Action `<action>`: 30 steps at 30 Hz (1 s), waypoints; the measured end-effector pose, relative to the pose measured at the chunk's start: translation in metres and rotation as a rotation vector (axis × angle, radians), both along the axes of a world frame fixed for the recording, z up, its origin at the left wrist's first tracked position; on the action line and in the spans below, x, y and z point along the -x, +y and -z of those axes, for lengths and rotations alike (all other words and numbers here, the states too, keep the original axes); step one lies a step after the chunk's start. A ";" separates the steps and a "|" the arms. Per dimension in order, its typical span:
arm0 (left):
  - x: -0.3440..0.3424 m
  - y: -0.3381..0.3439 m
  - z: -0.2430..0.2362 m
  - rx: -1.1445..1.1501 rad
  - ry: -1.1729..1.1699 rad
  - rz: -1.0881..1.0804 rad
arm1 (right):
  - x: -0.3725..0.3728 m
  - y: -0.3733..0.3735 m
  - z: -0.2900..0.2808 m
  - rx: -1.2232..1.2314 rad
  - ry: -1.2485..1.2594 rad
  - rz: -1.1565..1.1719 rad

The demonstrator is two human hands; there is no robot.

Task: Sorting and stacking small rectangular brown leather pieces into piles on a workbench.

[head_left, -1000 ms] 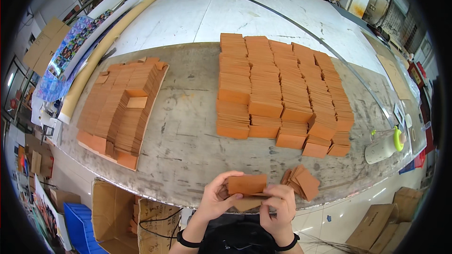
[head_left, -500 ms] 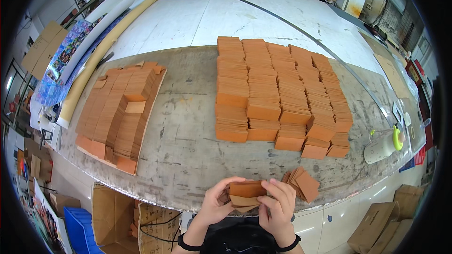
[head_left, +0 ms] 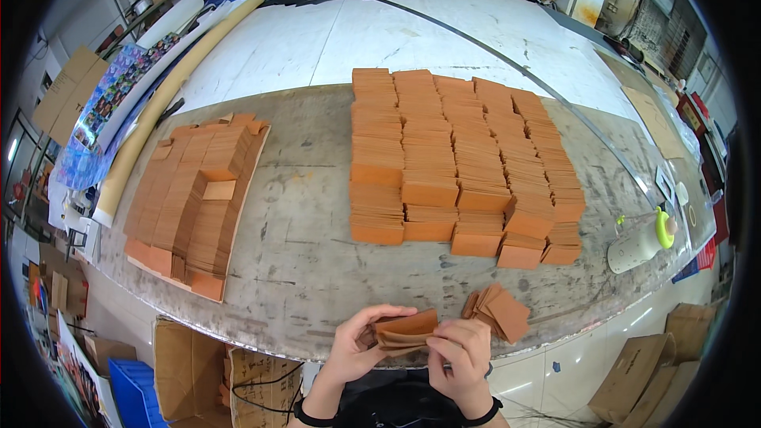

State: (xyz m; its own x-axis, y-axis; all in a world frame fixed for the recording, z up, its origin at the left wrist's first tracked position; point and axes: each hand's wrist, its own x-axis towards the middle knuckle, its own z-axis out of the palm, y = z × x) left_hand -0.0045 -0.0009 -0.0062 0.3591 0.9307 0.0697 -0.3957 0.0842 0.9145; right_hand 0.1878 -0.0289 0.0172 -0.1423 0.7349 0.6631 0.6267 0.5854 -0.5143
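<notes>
Two bare forearms enter from 6 o'clock, no sleeves visible. Left hand (head_left: 354, 349) has a dark band at the wrist; right hand (head_left: 462, 358) has a dark band too. Fingers (head_left: 379, 314) bare, no gloves. Dark clothing shows between the forearms.
</notes>
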 end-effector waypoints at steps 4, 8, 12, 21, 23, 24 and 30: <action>-0.001 0.001 0.001 -0.031 0.033 -0.016 | -0.001 -0.002 0.000 0.170 0.080 -0.037; -0.006 -0.002 -0.011 -0.024 0.062 -0.038 | -0.001 0.008 -0.002 0.173 0.013 -0.006; -0.005 -0.003 -0.008 0.016 -0.002 -0.036 | -0.005 0.006 -0.007 0.226 -0.009 -0.059; 0.000 -0.008 -0.001 0.018 0.125 -0.053 | -0.004 0.004 -0.007 0.080 -0.153 0.019; 0.000 -0.007 -0.004 0.045 0.092 -0.064 | -0.004 0.002 -0.004 0.040 -0.143 0.026; 0.000 -0.007 -0.003 0.044 0.092 -0.062 | -0.004 0.001 -0.002 0.000 -0.136 0.035; 0.001 -0.005 -0.003 0.006 0.070 -0.021 | -0.002 0.000 0.001 0.108 0.029 -0.032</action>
State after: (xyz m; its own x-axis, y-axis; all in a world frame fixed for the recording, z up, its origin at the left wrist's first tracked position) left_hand -0.0053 -0.0061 -0.0030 0.3435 0.9383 0.0392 -0.3327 0.0825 0.9394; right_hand 0.1903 -0.0288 0.0163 -0.1486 0.7978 0.5843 0.5923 0.5450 -0.5935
